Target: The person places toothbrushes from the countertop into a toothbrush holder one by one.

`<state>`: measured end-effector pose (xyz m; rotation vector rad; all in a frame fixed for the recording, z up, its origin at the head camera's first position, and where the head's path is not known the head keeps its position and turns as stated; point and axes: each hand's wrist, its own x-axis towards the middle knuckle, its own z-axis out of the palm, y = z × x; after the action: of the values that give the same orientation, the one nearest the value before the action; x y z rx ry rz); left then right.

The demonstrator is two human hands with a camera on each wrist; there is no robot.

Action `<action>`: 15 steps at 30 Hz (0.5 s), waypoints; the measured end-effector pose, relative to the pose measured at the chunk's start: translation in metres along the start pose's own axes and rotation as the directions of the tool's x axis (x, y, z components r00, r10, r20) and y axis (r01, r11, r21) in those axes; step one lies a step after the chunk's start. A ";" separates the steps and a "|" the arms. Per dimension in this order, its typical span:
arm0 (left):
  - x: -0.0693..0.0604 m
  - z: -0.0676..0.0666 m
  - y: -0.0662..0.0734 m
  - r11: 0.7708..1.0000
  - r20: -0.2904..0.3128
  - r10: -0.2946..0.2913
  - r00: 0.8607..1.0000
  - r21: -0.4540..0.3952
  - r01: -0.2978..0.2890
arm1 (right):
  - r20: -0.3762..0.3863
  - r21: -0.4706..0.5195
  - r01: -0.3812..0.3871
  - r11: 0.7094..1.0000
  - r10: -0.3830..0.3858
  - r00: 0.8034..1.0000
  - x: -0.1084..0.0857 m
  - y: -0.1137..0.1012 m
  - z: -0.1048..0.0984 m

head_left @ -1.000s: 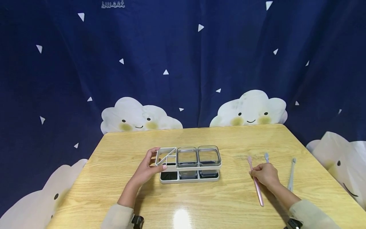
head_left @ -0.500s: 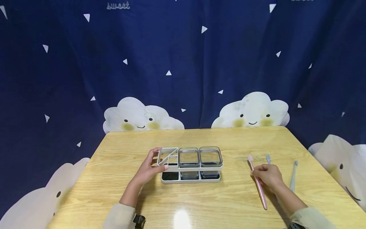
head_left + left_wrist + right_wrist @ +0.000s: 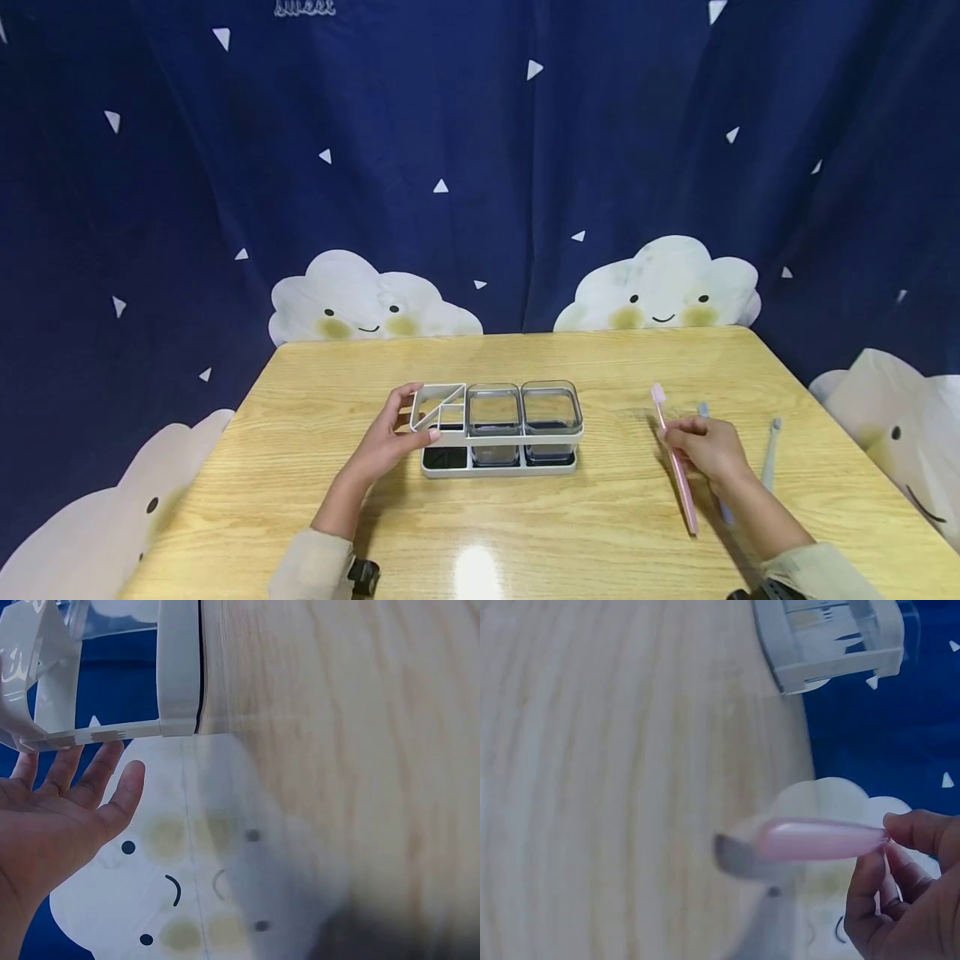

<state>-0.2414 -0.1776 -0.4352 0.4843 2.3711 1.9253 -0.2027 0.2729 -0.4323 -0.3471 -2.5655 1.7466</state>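
Observation:
At the left end of a white toothbrush holder (image 3: 525,440), my left hand (image 3: 381,446) grips its upper frame, thumb in front and fingers around the side. In the left wrist view the fingers touch the end of that holder (image 3: 178,667); the thumb is hidden. Two clear square cups, the left cup (image 3: 492,414) and the right cup (image 3: 552,410), sit in the holder. My right hand (image 3: 708,454) pinches a pink toothbrush (image 3: 681,483), bristle head pointing away. The right wrist view has the pink handle (image 3: 817,840) raised off the table.
A blue toothbrush (image 3: 726,512) lies partly hidden under my right hand. Further right lies a grey-blue toothbrush (image 3: 770,454). The wooden table (image 3: 570,533) ends at a dark blue cloud-print curtain (image 3: 480,167) behind.
My right hand has lifted the pink toothbrush from the table, its head moving up and away. More of the blue handle shows. The left hand and holder stay in place.

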 end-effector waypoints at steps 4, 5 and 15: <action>0.001 0.000 0.000 1.000 0.005 -0.005 1.000 -0.006 0.005 | 0.002 -0.027 0.045 0.999 -0.044 0.999 -0.004 -0.010 -0.002; 0.001 0.000 -0.001 1.000 0.005 -0.009 1.000 -0.005 0.009 | -0.003 -0.038 0.048 0.998 -0.049 0.999 -0.005 -0.013 -0.003; -0.004 0.001 0.019 1.000 0.023 -0.027 0.999 0.000 0.027 | -0.096 -0.072 0.115 0.991 -0.122 0.988 -0.007 -0.031 0.000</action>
<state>-0.2332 -0.1743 -0.4181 0.4698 2.3504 1.8987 -0.2007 0.2609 -0.4028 -0.2699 -2.5225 1.5668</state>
